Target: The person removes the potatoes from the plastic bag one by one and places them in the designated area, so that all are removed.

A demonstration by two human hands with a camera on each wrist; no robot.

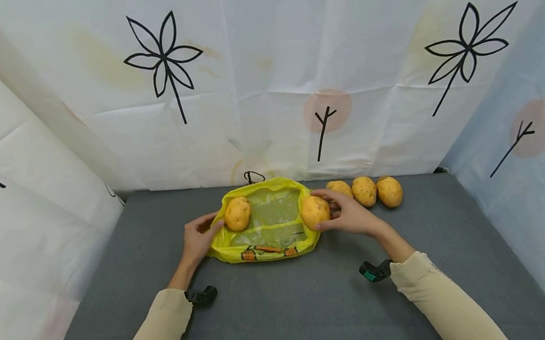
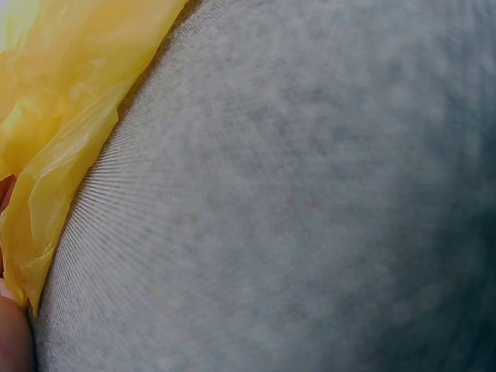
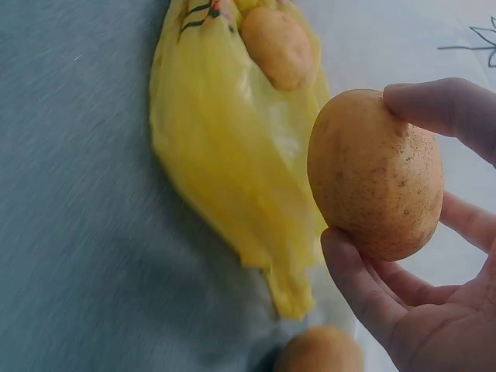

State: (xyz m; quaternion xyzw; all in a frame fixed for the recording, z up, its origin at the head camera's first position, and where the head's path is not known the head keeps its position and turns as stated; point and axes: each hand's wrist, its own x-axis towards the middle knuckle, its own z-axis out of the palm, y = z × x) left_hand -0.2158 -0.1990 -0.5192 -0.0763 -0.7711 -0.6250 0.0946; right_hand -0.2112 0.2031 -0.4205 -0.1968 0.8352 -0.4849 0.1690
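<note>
While the right hand [image 1: 352, 214] grips one potato [image 1: 313, 213], another [image 1: 339, 187] is part-hidden.

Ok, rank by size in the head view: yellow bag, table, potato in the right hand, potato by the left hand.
1. Table
2. Yellow bag
3. Potato in the right hand, potato by the left hand: they look alike, so unranked.

A crinkled, translucent yellow bag [image 2: 85, 93] narrows downward to a thin tip. At that tip, slivers of the left hand [image 2: 14, 337] touch its edge. Right of the bag spreads a grey surface [image 2: 263, 186], finely ribbed near it, blurred and darker farther away.
</note>
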